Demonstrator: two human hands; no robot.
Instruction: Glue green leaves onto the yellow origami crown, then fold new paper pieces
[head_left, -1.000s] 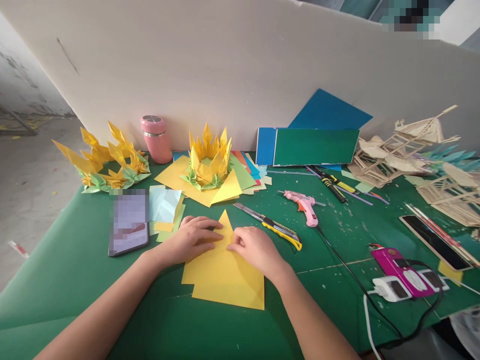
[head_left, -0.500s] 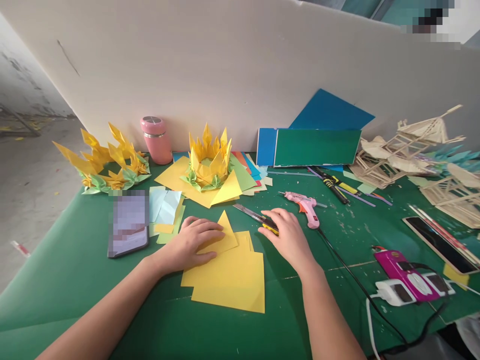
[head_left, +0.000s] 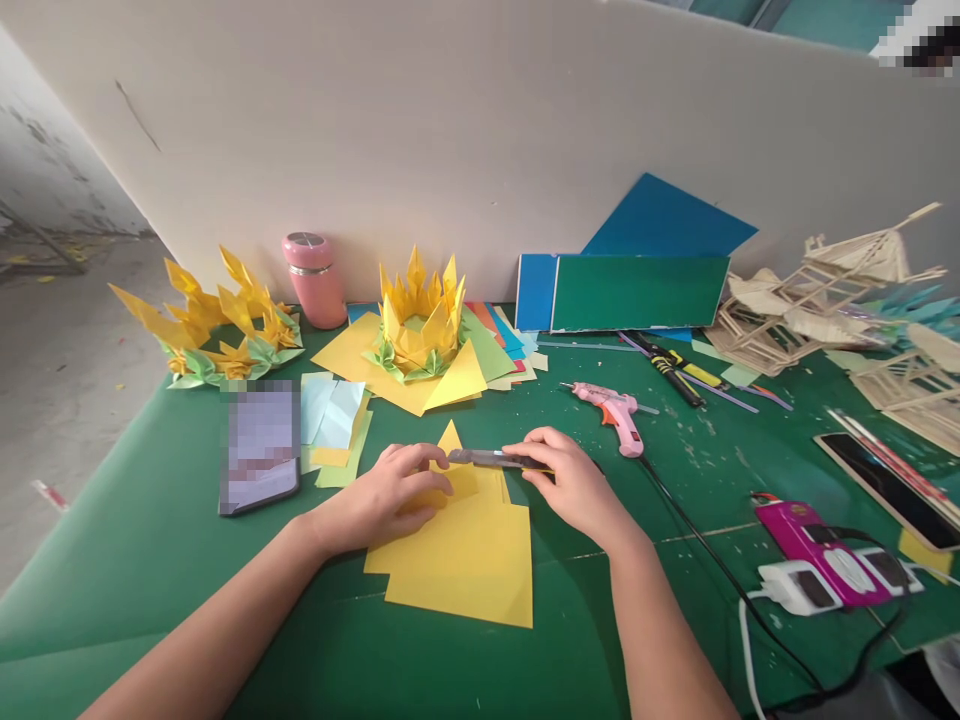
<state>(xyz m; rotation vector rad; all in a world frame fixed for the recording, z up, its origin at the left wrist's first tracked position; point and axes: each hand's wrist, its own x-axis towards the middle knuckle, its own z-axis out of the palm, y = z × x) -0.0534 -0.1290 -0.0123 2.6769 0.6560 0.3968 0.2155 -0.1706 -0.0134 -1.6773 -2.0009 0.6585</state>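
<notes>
My right hand [head_left: 574, 480] is closed around the handle of a utility knife [head_left: 491, 458]. The knife lies level across the top of a stack of yellow paper sheets [head_left: 465, 570], its blade end pointing left. My left hand [head_left: 386, 500] rests on the left part of the stack with fingers apart and slightly curled, the fingertips close to the blade's tip. A folded yellow paper piece with a pointed top [head_left: 450, 436] shows behind the blade; its lower part is partly covered by my left hand and the knife.
Two yellow paper crowns [head_left: 420, 350] with green leaves stand at the back, near a pink flask [head_left: 315, 285]. A phone [head_left: 259, 450] lies left. To the right are a pink glue gun [head_left: 615, 415], its black cord, a magenta power strip [head_left: 817, 555] and stick models [head_left: 795, 315].
My right hand has picked the utility knife up off the table and swung it left over the yellow paper. My left fingers have lifted and curled slightly.
</notes>
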